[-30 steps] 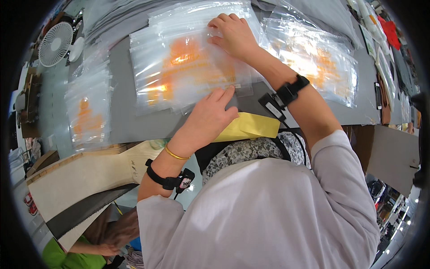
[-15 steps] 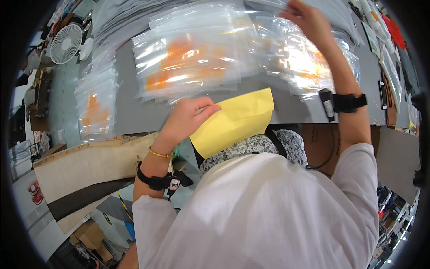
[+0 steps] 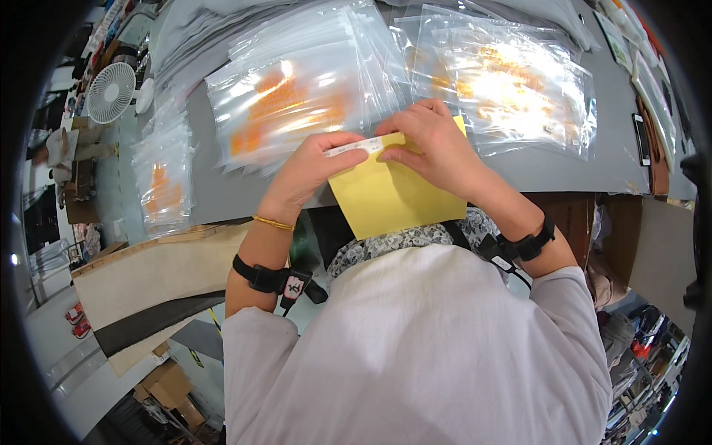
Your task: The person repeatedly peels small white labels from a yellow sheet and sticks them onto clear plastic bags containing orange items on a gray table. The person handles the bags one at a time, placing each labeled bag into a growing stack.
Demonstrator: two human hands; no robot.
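Note:
A yellow sheet of paper [image 3: 397, 193] hangs over my lap at the table's front edge. Along its upper edge runs a narrow white strip [image 3: 354, 147] with small dark print; whether it is part of the sheet or a separate label strip I cannot tell. My left hand [image 3: 315, 167] is closed, thumb and fingers pinching the strip and the sheet's upper left. Bent over the sheet's upper right, my right hand [image 3: 434, 148] pinches at the strip's right end, its fingertips partly hidden. Just beyond both hands lie clear plastic bags with orange print [image 3: 289, 104].
More clear bags [image 3: 519, 89] lie at the right, and a smaller stack [image 3: 159, 185] at the left edge. Grey fabric [image 3: 222, 26] is piled at the back. A phone [image 3: 641, 139] rests on the right, and a white fan [image 3: 111, 93] stands far left.
My right hand has come down from the bags at the back right to the sheet. The white strip now shows between my hands, and the sheet has shifted slightly right.

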